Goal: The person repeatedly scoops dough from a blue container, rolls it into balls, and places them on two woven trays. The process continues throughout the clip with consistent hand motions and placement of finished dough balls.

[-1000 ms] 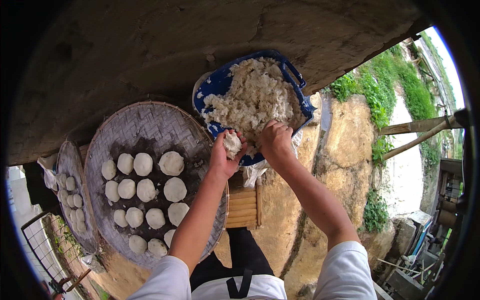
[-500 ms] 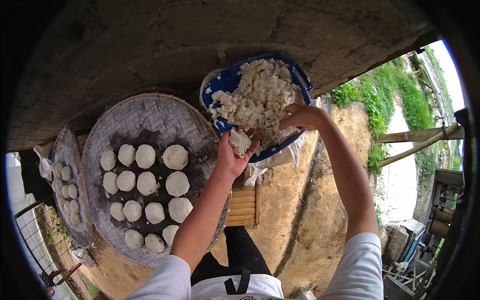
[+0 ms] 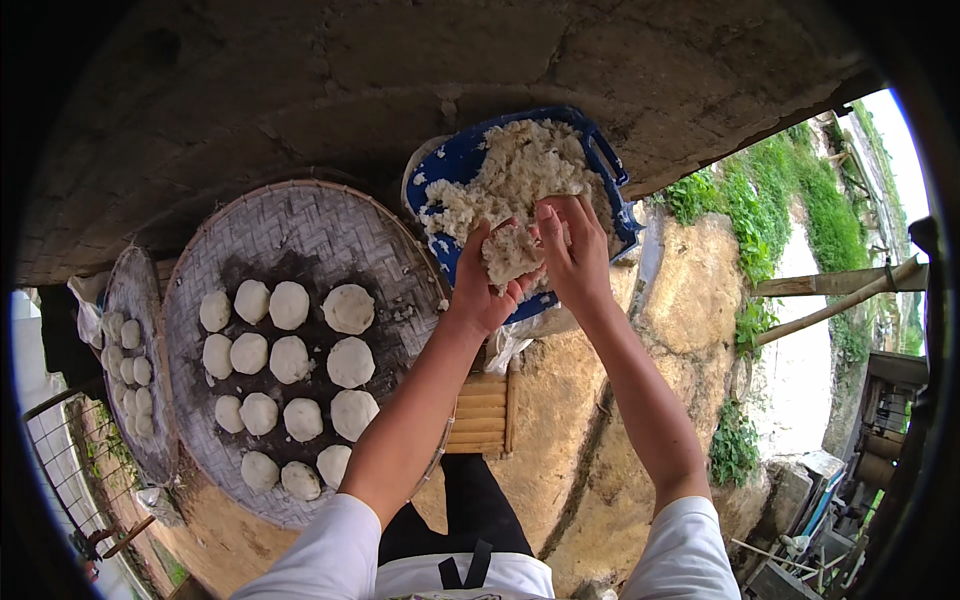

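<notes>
In my left hand (image 3: 483,292), fingers curled up around it, rests a lump of crumbly white dough (image 3: 508,254). My right hand (image 3: 580,255) is closed and cupped at the lump's right side, thumb up, with a bit of the same dough showing between thumb and fingers. Both hands hover over the near part of a blue plastic tub (image 3: 456,160), which holds a big heap of loose white dough (image 3: 545,160). To the left, rows of round white dough balls (image 3: 290,305) sit on a large woven bamboo tray (image 3: 300,222).
A second, smaller woven tray (image 3: 150,410) with more balls stands at the far left. A rough wall (image 3: 480,60) rises behind the tub. Bamboo slats (image 3: 480,415) show below the tub, over yellowish ground (image 3: 540,430). Wooden poles (image 3: 835,282) and grass lie to the right.
My right hand has come out of the heap and moved left to meet the lump in my left hand. The lump looks larger. My left hand has shifted slightly right.
</notes>
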Demonstrator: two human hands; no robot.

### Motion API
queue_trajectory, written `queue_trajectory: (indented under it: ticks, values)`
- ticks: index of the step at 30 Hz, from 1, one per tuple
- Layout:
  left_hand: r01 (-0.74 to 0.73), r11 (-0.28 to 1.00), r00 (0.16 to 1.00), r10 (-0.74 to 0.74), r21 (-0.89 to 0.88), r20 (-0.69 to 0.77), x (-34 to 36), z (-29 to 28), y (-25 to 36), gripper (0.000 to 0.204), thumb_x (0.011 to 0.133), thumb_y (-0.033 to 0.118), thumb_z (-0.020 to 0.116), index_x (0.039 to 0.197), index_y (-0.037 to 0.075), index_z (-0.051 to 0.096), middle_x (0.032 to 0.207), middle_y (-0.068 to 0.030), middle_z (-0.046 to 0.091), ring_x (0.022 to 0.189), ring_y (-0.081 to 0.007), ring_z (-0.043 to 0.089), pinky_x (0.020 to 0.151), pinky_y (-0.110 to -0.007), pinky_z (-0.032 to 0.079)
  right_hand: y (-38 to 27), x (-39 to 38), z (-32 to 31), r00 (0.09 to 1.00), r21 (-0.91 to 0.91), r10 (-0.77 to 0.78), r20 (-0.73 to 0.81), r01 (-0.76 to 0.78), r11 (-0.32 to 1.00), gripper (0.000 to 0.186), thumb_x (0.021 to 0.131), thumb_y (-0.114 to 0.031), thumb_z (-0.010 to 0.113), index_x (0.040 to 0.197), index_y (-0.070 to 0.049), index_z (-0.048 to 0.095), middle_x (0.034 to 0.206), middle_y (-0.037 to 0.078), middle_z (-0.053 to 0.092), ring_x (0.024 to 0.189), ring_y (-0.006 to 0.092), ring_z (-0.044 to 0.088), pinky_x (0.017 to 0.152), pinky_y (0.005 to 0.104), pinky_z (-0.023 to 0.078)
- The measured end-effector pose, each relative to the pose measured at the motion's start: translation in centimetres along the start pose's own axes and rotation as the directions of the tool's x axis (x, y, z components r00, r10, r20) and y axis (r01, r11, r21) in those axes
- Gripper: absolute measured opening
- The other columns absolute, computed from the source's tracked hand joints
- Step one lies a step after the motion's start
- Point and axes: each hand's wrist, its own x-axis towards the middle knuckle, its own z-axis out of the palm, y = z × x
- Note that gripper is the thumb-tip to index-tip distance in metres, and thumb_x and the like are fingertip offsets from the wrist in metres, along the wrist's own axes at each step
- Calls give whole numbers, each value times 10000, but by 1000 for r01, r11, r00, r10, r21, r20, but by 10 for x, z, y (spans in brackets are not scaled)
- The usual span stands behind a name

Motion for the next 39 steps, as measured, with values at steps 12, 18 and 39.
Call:
queue_trajectory:
  ticks: [12, 18, 39]
  values:
    - [-129, 992, 989, 129, -1, 79, 9, 3, 6, 451, 1011, 479, 571, 1301, 134, 587, 1217, -76, 661, 1124, -247, 673, 1021, -394, 540, 11, 19, -3, 1000, -34, -27, -11, 27, 999, 568, 1097, -432, 393, 1326, 32, 629, 1289, 230, 655, 1204, 419, 620, 1101, 410, 431]
    - [-187, 977, 981, 181, -106, -68, -11, -39, 9, 361, 1002, 397, 601, 1182, 86, 626, 1174, -150, 684, 1111, -326, 679, 1002, -461, 573, 21, 15, -31, 644, -886, 642, 415, 126, 445, 934, 783, -841, 598, 1273, -55, 715, 1308, 184, 676, 1295, 407, 578, 1178, 671, 204]
    - [-161, 984, 984, 154, -80, -86, -35, -66, 24, 372, 1016, 405, 588, 1231, 103, 626, 1208, -162, 678, 1144, -332, 659, 1027, -501, 551, 60, 35, 25, 623, -668, 550, 556, -59, 742, 496, 693, -378, 818, 988, 17, 757, 922, 186, 754, 848, 287, 732, 733, 416, 574]
